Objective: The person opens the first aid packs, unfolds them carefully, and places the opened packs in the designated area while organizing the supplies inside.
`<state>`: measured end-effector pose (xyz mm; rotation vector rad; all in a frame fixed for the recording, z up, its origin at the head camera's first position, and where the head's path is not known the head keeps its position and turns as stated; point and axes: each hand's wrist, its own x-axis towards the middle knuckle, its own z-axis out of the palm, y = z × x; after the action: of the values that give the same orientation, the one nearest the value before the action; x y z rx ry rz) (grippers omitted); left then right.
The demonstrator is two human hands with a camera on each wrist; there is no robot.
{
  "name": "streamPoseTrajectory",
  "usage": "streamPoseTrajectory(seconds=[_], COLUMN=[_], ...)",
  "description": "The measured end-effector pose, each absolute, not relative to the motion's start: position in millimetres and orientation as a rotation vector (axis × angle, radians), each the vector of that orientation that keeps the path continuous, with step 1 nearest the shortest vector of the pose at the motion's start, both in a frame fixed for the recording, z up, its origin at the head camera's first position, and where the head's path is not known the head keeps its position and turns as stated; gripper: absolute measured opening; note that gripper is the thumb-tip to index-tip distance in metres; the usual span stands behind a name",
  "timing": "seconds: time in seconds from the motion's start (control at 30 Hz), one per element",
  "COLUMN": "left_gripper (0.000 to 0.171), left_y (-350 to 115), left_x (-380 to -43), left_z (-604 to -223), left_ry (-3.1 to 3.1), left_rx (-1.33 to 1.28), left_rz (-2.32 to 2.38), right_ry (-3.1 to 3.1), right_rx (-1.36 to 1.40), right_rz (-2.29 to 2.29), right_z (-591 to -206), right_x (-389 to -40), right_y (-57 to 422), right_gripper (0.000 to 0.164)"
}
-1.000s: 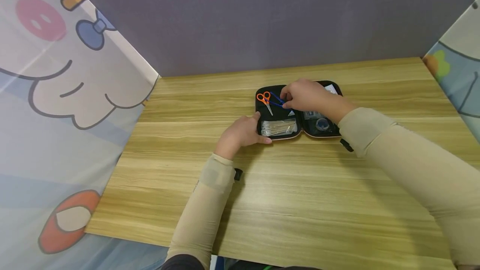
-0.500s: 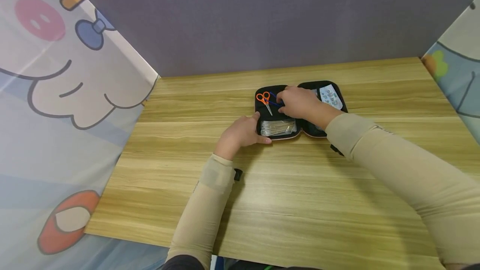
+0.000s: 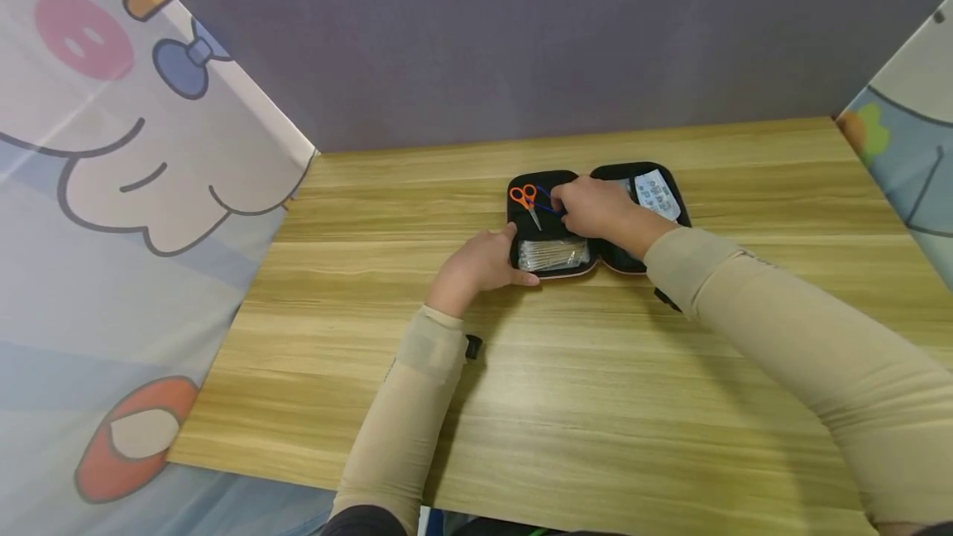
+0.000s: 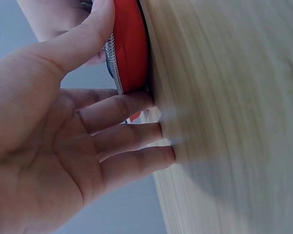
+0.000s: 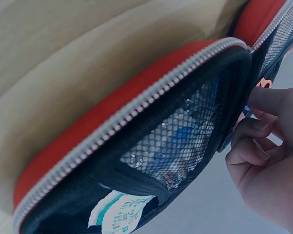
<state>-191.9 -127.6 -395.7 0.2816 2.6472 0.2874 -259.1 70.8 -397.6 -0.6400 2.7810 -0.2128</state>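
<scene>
A black-lined zip case (image 3: pixel 551 232) with a red shell lies unfolded on the table. Its left half holds orange-handled scissors (image 3: pixel 525 195) and, in a pocket, a clear bag of cotton swabs (image 3: pixel 553 254). Blue tweezers (image 3: pixel 543 190) lie right of the scissors, partly hidden by my right hand (image 3: pixel 596 207), whose thumb and fingers pinch them. My left hand (image 3: pixel 480 261) straddles the case's near left corner. In the left wrist view, its thumb rests along the zipped rim (image 4: pixel 113 61) and its straight fingers (image 4: pixel 136 163) reach the table.
In the case's right half sits a printed white packet (image 3: pixel 657 193); the right wrist view shows a mesh pocket (image 5: pixel 168 146) with blue contents. Behind the wooden table (image 3: pixel 372 213) stands a grey panel (image 3: pixel 521 40), with cartoon-printed sheets (image 3: pixel 149 189) at the sides.
My right hand has shifted left and slightly nearer over the blue tweezers, uncovering the printed packet. It barely moves in the last half second. My left hand stays in place.
</scene>
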Motion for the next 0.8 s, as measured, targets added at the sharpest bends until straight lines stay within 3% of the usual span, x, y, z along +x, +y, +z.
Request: streamPoseTrajectory(seconds=[0.13, 0.37, 0.6, 0.8], left_gripper=[0.113, 0.113, 0.115, 0.115], left_y=[-128, -127, -127, -127], left_x=[-191, -191, -189, -189], left_z=[-396, -396, -398, -397], left_ry=[2.648, 2.649, 2.635, 2.648], left_rx=[0.28, 0.277, 0.27, 0.274], left_rz=[0.296, 0.288, 0.278, 0.306], right_ry=[2.802, 2.83, 2.814, 2.829], right_rx=[-0.648, -0.597, -0.613, -0.621], right_rz=[-0.247, -0.35, -0.519, -0.545], right_z=[-398, -387, -383, -385], right_x=[-260, -256, -236, -221], right_y=[71, 79, 98, 110], right_gripper=[0.028, 0.045, 0.028, 0.025])
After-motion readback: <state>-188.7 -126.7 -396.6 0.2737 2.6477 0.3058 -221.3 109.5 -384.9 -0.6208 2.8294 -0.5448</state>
